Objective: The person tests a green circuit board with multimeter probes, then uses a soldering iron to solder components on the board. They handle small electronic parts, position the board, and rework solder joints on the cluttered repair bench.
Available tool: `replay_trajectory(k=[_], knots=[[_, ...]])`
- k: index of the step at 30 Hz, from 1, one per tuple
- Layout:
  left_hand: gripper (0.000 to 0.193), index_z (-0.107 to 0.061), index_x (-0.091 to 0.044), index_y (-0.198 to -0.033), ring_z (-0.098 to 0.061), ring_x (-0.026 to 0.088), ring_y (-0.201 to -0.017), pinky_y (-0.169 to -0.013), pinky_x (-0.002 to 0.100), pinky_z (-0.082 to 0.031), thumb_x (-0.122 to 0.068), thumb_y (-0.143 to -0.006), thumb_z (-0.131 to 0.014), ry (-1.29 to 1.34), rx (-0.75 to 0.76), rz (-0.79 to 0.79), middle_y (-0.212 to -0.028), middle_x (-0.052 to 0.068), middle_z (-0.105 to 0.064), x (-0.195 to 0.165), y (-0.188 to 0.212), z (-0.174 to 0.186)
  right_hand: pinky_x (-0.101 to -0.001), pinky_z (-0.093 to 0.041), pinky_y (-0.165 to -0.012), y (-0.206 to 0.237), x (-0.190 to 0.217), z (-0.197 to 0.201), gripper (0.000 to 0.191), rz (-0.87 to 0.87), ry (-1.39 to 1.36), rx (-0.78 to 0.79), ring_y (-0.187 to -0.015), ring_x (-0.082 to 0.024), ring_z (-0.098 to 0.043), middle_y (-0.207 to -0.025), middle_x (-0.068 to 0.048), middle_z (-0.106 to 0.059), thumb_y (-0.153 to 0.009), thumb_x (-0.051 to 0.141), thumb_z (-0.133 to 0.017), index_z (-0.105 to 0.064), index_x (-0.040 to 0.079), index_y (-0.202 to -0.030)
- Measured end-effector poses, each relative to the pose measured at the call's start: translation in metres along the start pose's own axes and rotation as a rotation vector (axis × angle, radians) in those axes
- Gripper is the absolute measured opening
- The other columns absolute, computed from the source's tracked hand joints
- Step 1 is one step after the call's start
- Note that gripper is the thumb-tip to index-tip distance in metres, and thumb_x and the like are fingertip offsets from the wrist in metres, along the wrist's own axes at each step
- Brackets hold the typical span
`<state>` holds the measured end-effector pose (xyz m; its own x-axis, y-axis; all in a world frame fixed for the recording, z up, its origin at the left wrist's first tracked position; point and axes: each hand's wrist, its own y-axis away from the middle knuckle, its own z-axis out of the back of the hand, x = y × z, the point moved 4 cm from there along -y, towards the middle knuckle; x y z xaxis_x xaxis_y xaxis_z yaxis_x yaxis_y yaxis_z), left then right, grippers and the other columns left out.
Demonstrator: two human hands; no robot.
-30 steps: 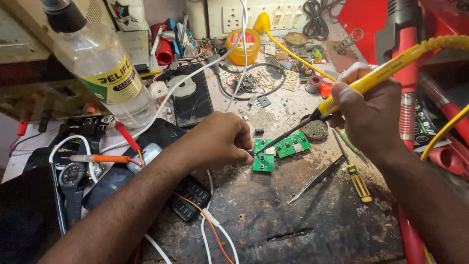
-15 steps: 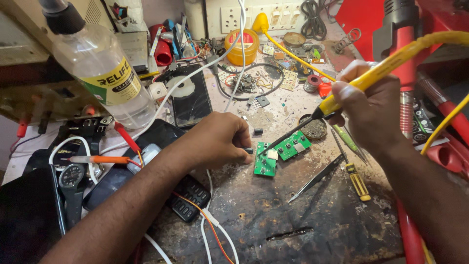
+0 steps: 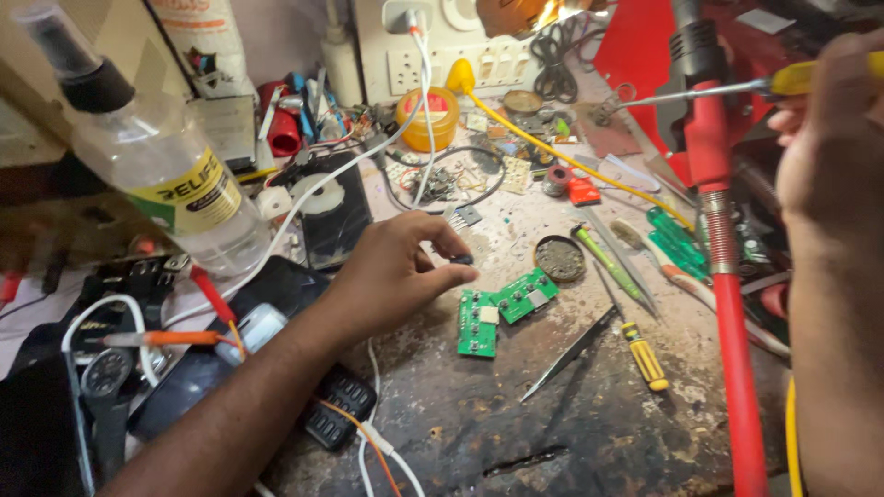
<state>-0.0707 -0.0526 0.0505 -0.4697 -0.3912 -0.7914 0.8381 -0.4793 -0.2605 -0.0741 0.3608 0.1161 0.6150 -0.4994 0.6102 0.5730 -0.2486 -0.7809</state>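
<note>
On bench: green circuit board [image 3: 497,308] (two joined pieces), left hand [image 3: 396,276] beside.

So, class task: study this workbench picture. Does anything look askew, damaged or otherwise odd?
The clear bottle hangs tilted at upper left instead of standing. The worktop is stained and gouged near its front edge. The two green circuit boards lie loose at angles beside the left hand.
</note>
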Motion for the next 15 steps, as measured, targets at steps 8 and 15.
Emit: replay_trajectory(k=[8, 15], knots=[[0.022, -0.075, -0.006, -0.091, -0.073, 0.013, -0.065, -0.059, 0.030, -0.058, -0.021, -0.079, -0.085, -0.021, -0.149, -0.100, -0.086, 0.006, -0.075, -0.005, 0.001, 0.006, -0.0296, -0.053, -0.075, -0.009, 0.043, -0.037, 0.017, 0.368, 0.392, 0.090, -0.080, -0.013, -0.065, -0.089, -0.007, -0.064, -0.113, 0.007, -0.062, -0.057, -0.004, -0.102], [0.022, -0.074, -0.005, -0.096, -0.074, 0.015, -0.069, -0.062, 0.030, -0.059, -0.019, -0.081, -0.082, -0.010, -0.146, -0.127, -0.089, 0.007, -0.077, -0.001, 0.001, 0.006, -0.0335, -0.054, -0.075, -0.025, 0.066, -0.060, 0.014, 0.481, 0.678, 0.057, -0.077, -0.020, -0.069, -0.082, -0.011, -0.067, -0.102, 0.007, -0.059, -0.066, -0.004, -0.095]])
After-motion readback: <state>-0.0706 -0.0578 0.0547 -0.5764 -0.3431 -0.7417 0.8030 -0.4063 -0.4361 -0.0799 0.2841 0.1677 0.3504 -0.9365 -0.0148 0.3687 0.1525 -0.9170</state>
